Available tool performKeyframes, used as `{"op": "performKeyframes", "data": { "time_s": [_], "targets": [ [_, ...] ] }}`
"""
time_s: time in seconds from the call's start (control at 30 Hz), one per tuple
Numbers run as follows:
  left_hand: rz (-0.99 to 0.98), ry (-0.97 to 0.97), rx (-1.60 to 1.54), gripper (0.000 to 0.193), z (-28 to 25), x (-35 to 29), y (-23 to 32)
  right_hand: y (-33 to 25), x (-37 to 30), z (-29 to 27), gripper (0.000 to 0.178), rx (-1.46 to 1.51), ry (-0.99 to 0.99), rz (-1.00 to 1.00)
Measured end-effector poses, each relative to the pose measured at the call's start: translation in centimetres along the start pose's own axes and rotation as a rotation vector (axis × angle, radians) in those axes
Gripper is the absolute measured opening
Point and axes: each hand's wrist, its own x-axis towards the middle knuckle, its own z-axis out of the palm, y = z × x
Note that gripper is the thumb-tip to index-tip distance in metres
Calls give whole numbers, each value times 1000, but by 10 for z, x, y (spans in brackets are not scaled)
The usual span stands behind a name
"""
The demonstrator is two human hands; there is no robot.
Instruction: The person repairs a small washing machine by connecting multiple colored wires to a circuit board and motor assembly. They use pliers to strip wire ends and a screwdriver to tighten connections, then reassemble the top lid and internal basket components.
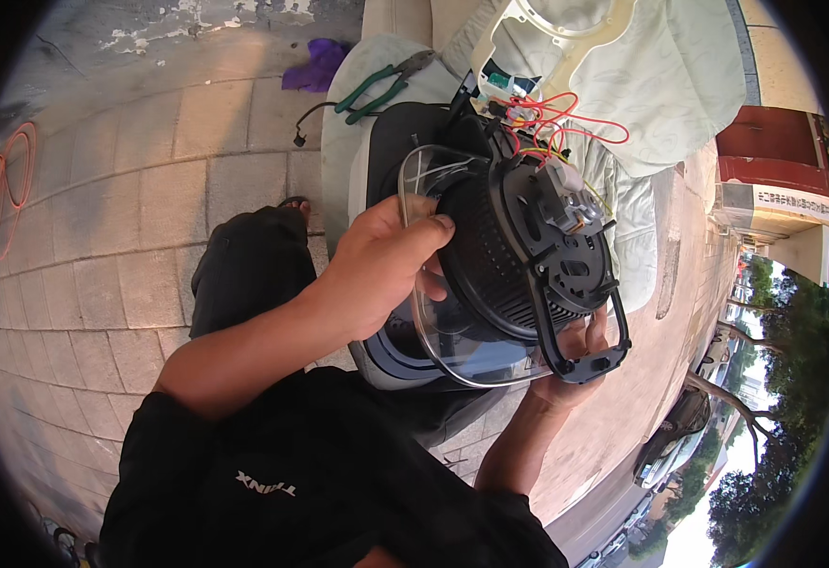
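Observation:
A black round appliance part (490, 251) with a ribbed, perforated drum is tilted between my hands. On its upper face sits a grey motor-like block (566, 199), with red and yellow wires (556, 118) running off beyond it. Around its near side lies a clear cover (476, 364) with a rounded rim. My left hand (386, 251) is closed on the left of the cover, its thumb pressed at the drum. From below, my right hand (571, 369) grips the lower right side by a black bracket (585, 364), which partly hides its fingers. A larger black housing (405, 123) lies underneath.
Green-handled pliers (381, 90) lie on the pale cloth (343, 170) at the far left of the housing. A cream plastic frame (566, 47) rests at the back. Beyond are a purple cloth (315, 66) on the paving and an orange cable (3, 204).

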Motion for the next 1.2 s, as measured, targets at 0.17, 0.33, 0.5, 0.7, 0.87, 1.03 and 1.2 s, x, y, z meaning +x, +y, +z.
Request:
{"op": "performKeyframes", "data": {
  "time_s": [0.17, 0.33, 0.5, 0.7, 0.87, 1.03, 1.2],
  "targets": [
    [-4, 99, 58, 25, 9, -5, 5, -2, 2, 3, 70, -14, 37, 26],
    [-22, 74, 73, 27, 11, -6, 10, -8, 5, 22, 80, 3, 94, 4],
    [-103, -71, 60, 27, 10, 12, 39, -31, 32, 24, 67, 270, 57, 1],
    [-57, -124, 113, 33, 27, 20, 95, -77, 92, 49, 58, 196, -115, 113],
    [3, -360, 25, 68, 20, 31, 107, -98, 136, 69, 56, 9, -74, 122],
    [275, -263, 509, 69, 12, 45, 102, -111, 148, 122, 31, -82, 39, 134],
    [416, 207, 825, 54, 23, 59, 99, -119, 187, 117, 43, -74, -51, 257]
  ]
}}
